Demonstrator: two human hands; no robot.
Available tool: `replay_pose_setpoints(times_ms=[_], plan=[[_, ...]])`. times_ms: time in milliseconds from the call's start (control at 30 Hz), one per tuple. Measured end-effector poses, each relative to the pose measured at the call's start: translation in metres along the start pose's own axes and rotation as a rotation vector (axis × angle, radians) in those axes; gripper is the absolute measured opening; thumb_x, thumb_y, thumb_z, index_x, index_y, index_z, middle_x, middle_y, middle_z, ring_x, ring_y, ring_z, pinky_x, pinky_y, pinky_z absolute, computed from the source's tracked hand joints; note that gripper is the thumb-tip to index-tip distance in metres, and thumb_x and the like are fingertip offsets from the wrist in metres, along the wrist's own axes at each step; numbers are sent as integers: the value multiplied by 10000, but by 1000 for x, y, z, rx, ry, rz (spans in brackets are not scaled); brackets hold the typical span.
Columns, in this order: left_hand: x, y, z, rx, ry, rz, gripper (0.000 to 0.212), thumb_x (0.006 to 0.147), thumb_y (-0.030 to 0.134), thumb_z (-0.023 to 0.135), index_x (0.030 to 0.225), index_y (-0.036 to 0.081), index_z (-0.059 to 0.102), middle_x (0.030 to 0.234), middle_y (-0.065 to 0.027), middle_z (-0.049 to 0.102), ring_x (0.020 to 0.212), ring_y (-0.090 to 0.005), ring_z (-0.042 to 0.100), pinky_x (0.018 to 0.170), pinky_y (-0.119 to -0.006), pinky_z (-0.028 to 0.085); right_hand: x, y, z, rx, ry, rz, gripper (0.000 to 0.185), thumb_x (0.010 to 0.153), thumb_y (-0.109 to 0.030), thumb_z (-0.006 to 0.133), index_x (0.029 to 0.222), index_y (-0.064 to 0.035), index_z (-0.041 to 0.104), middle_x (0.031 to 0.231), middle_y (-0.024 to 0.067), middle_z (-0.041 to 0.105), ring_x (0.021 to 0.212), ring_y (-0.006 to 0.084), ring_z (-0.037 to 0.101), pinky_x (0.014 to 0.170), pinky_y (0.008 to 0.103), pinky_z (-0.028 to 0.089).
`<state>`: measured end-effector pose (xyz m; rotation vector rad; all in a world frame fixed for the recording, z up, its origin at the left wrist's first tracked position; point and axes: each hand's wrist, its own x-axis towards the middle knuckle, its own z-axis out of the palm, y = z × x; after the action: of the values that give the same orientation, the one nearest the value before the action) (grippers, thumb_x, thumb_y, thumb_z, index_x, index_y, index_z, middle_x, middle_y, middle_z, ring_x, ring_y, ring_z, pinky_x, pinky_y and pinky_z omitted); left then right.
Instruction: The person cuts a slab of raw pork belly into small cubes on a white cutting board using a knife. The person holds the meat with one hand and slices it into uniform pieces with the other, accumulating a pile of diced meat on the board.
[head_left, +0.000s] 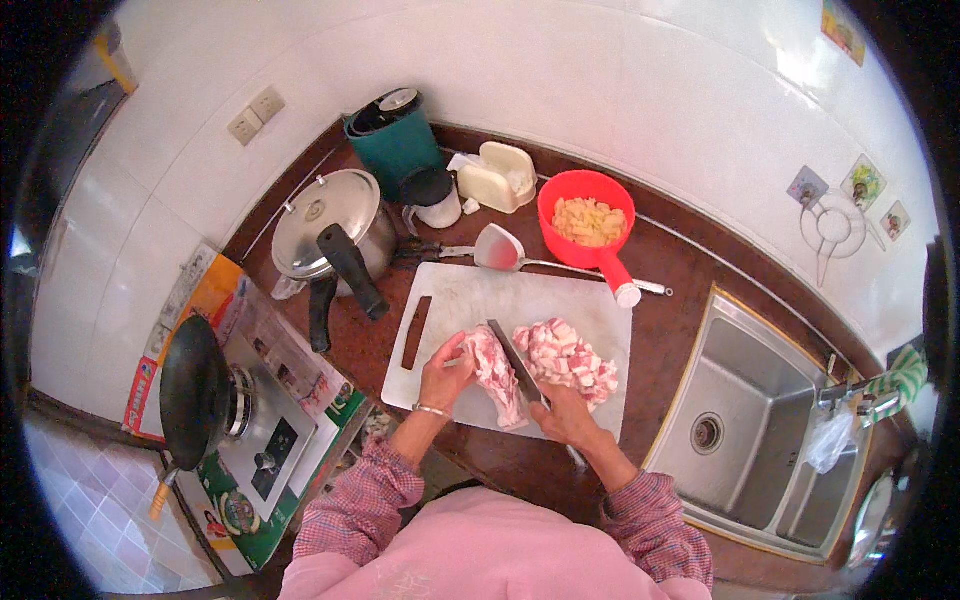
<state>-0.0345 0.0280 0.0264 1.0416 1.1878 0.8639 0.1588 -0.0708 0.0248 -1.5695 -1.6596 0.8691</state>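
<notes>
A white plastic cutting board (450, 300) lies on the counter before me. On it rests a long strip of raw, fatty meat (491, 367), with my left hand (444, 376) gripping its left side. My right hand (562, 416) holds a kitchen knife (514, 360) by the handle. The dark blade lies along the right side of the strip, between it and a pile of cut meat chunks (566, 360). Part of the knife's handle is hidden by my fingers.
Behind the board lie a metal spatula (499, 249) and a red handled strainer (585, 255) of pale cut pieces. A pressure cooker (330, 225) stands to the left, near a wok (193, 390) on a gas stove (259, 420). The steel sink (739, 427) is at the right.
</notes>
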Motion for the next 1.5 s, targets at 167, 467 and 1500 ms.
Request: replay_pose_setpoints(times_ms=[167,467,1500], plan=[[-13,-13,-14,587,-151,624,651,705,-64,599,1303,135,435,1183,-133,417,1027,-226,516,775,-284,510,-5,-11,-2,-45,36,8,248,744,-139,539,930,25,542,762,253,572,736,397,571,662,450,439],[-20,15,-8,1061,-106,981,539,607,31,710,1108,113,528,1195,-92,476,1141,-326,445,889,-371,448,-19,-12,4,-130,80,-42,275,724,-130,557,945,34,555,810,245,595,768,386,584,682,423,454],[14,-32,-25,176,-109,580,410,730,45,662,1118,19,531,1057,-96,528,978,-176,565,848,-287,496,-39,-66,11,-284,161,62,233,824,-119,546,995,16,464,618,143,556,497,218,543,466,337,429]])
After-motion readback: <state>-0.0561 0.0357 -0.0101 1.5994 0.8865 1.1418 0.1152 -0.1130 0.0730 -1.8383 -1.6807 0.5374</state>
